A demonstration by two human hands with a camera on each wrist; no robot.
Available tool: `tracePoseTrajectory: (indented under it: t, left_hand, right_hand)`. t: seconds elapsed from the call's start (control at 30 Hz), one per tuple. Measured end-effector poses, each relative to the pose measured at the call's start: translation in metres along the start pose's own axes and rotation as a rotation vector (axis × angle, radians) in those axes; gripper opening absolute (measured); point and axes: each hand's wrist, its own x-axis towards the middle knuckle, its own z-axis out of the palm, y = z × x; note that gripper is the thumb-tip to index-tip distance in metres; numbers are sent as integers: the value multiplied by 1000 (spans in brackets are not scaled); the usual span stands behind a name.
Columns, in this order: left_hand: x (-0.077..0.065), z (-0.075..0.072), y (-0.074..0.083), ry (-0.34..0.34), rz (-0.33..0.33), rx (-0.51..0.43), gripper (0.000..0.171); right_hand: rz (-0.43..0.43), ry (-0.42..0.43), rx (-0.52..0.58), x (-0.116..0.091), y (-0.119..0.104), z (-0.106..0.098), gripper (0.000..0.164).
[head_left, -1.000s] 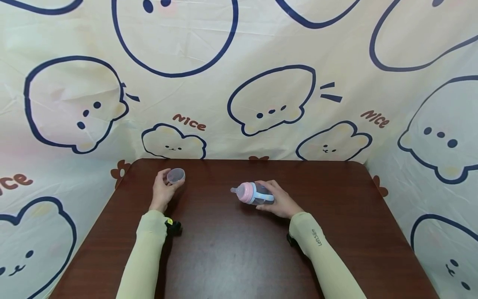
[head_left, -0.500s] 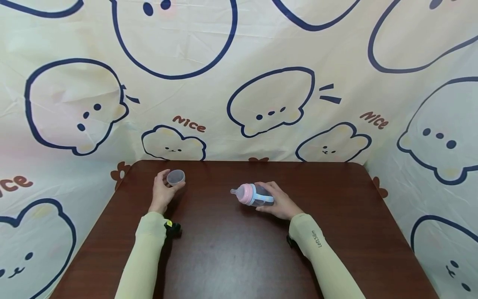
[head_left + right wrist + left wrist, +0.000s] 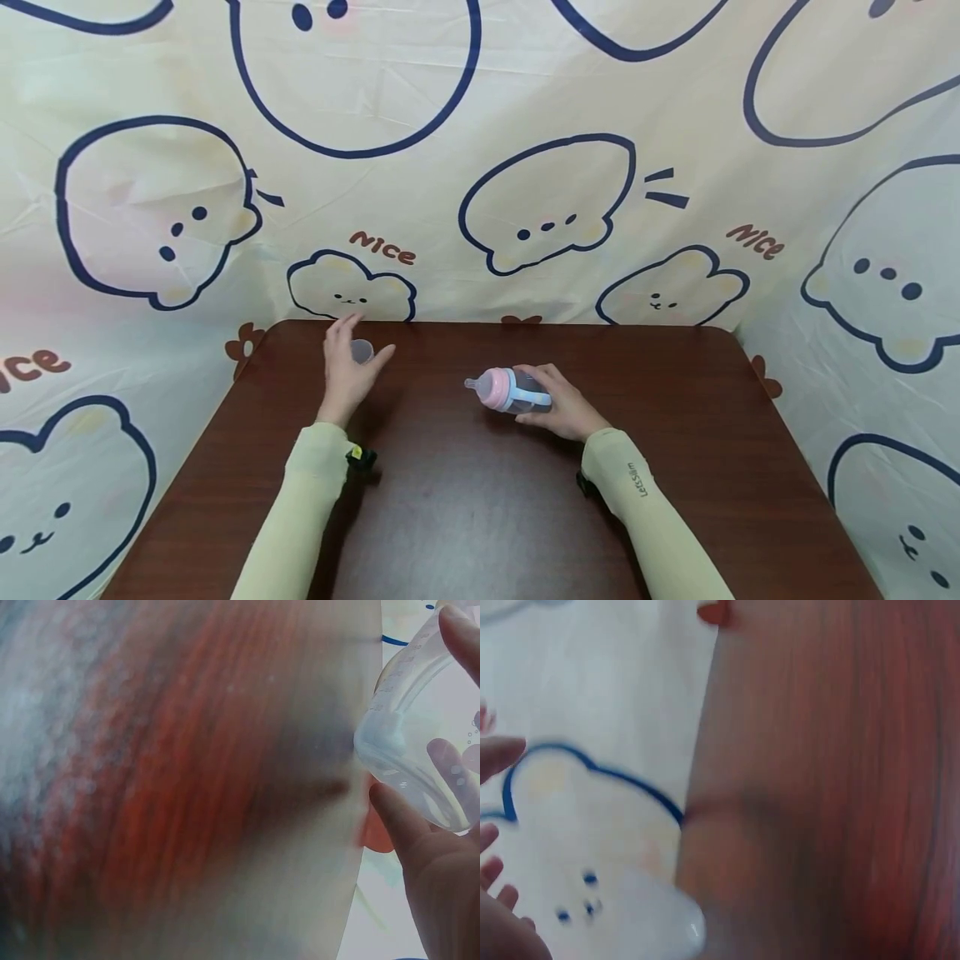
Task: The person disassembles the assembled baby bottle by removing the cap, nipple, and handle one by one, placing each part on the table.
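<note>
A small translucent cup [image 3: 362,351], perhaps a bottle cover, is near the table's back left edge, partly behind my left hand [image 3: 349,368]. My left thumb and fingers are spread wide around the cup, not gripping it. In the left wrist view the cup [image 3: 664,922] shows blurred at the bottom, with the fingers [image 3: 499,756] apart from it. My right hand [image 3: 564,403] grips a baby bottle [image 3: 510,390] with a pink collar and pale blue handle, tilted, teat to the left. The right wrist view shows the bottle's clear base [image 3: 397,742] between thumb and fingers.
The dark brown wooden table [image 3: 480,492] spreads beneath both arms. A cream cloth [image 3: 420,200] printed with cartoon animals hangs behind it and along both sides. Black wrist cameras [image 3: 362,457] are strapped on under the sleeves.
My left hand has let go of the cup, spread its fingers and shifted slightly right and forward. The right hand keeps its grip on the baby bottle, nearly still.
</note>
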Motion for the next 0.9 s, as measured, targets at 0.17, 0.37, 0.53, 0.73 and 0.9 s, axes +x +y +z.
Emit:
tracePoseTrajectory:
  t: [0.17,0.37,0.53,0.73,0.9]
  left_hand:
    - [-7,19,30,-139,160,7,83]
    - [-22,42,57,-305,249,-7,98]
    - [-33,57,69,-399,297,-20,102]
    - [-44,70,79,-493,338,2,98]
    - [-49,81,83,-545,359,4,86]
  right_hand:
    - [-5,2,2,0,1,0,87]
    - [-7,5,5,-1,1,0,87]
    - [-17,8,-1,-1,1,0,87]
    - [-37,9,-5,-2,-1,0,87]
    - [-37,3,-4,-2,-2,-1,85]
